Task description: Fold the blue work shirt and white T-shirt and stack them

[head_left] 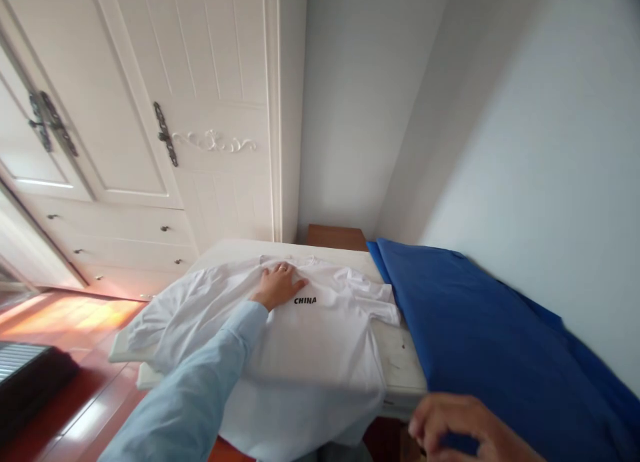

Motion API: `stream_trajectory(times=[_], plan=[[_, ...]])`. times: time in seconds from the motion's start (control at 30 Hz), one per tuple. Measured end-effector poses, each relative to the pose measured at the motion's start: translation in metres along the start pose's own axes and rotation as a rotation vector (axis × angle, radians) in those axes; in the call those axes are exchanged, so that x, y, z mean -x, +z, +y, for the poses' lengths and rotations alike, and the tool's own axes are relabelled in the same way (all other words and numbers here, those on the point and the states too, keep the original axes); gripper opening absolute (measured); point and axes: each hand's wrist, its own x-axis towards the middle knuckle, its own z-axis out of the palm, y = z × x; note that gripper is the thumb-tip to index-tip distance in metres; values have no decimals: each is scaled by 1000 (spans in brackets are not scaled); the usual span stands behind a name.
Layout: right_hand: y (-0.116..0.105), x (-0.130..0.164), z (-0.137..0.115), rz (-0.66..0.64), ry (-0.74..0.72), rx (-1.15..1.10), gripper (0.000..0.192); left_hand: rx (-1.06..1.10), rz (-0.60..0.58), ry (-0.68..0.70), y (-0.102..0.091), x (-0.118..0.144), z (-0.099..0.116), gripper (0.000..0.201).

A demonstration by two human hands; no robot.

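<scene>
While my left hand lies palm-down with the fingers spread flat, it presses the white T-shirt just above the black "CHINA" print. A ring shows on one finger. My pale blue sleeve runs back from the wrist across the shirt's lower left part.

My right hand sits at the shirt's lower right, fingers curled loosely together on the near edge of the blue cloth; whether they actually grip it I cannot tell.

White T-shirt: spread face-up on the white table, hem hanging over the near edge, one sleeve bunched toward the blue cloth, which touches the shirt's right side.

Beyond the shirt: white wardrobe with dark handles, a brown wooden piece at the table's far end.
</scene>
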Motion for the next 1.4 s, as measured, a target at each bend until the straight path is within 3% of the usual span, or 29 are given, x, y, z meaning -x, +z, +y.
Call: stream_trajectory(times=[0.1,0.23,0.33,0.37,0.43,0.5,0.57,0.63,0.73,0.8,0.93,1.1,1.23,1.3,1.4], plan=[[-35,-49,-7,148,-61,38,30,-20,67,-11,13,-2,-3,60],[-70,-135,25,342,-9,189,41,-17,40,-22,19,-2,-7,70],[-79,-183,40,260,138,429,57,-16,4,-27,16,0,-7,77],[-80,-194,41,196,180,503,56,-17,-8,-28,15,0,-6,80],[-82,-208,37,79,236,596,36,-17,-30,-32,13,1,-6,83],[-87,-216,30,30,254,624,11,-14,-42,-42,13,0,-5,85],[-96,-221,22,67,246,565,20,-13,-38,-41,13,-1,-5,85],[-108,-223,14,138,250,355,24,-13,-28,-39,14,-1,-6,86],[-119,-226,7,247,351,-44,21,-15,-29,-42,15,-2,-6,87],[-120,-227,5,330,442,-141,13,-20,-35,-46,14,-1,-6,87],[-115,-226,4,451,489,-191,6,-25,-28,-49,13,0,-5,86],[-114,-207,9,274,596,-286,22,-22,-9,-49,15,-1,-6,85],[-116,-197,17,215,622,-94,52,-27,1,-43,16,-2,-6,84],[-115,-199,13,240,578,26,56,-28,-1,-44,16,-2,-6,84],[-105,-206,-9,405,473,-26,40,-31,-1,-48,16,-2,-6,84]])
